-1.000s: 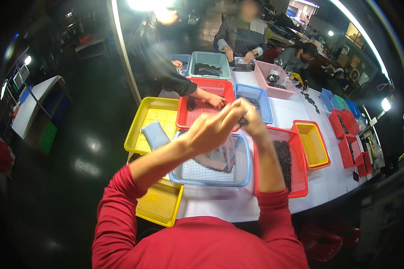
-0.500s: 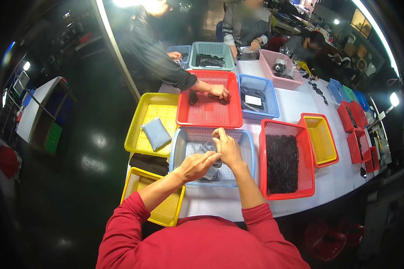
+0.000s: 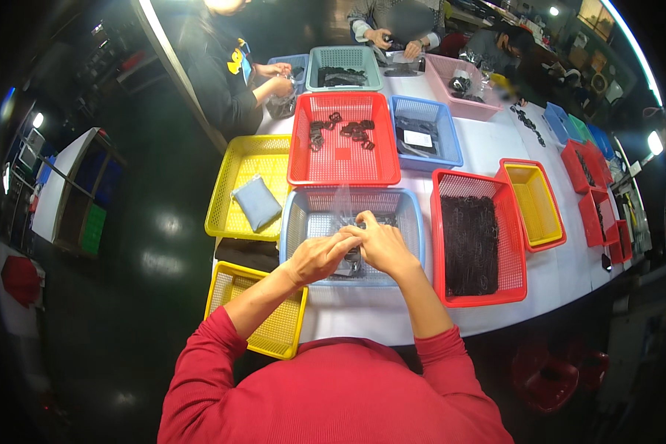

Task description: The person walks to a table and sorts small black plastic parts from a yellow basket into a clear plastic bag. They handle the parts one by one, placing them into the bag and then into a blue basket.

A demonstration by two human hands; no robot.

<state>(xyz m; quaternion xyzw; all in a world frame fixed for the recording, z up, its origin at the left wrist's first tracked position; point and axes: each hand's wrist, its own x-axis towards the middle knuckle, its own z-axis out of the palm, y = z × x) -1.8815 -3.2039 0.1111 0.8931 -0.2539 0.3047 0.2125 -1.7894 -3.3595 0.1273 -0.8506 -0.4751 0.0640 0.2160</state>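
Both of my hands are together over the near light-blue basket (image 3: 419, 255). My left hand (image 3: 320, 257) is closed, its fingertips meeting those of my right hand (image 3: 383, 246). Between them they pinch a clear plastic bag (image 3: 342, 201), whose thin film sticks up beyond the fingers. Below the fingers a dark item shows, but I cannot tell whether it is inside the bag. More bagged dark pieces lie in the basket, partly hidden by my hands.
Beyond stands a red basket (image 3: 344, 179) with black ring-like parts (image 3: 357, 133). To the right, another red basket (image 3: 512, 277) holds many black pieces (image 3: 470, 244). At left, a yellow basket (image 3: 226, 185) carries a grey-blue packet (image 3: 257, 203). Co-workers handle clear bags across the table.
A co-worker's hand has left the red basket, uncovering the black parts, and that person now handles a clear bag. My right hand has lowered slightly and the bag's film stands higher.
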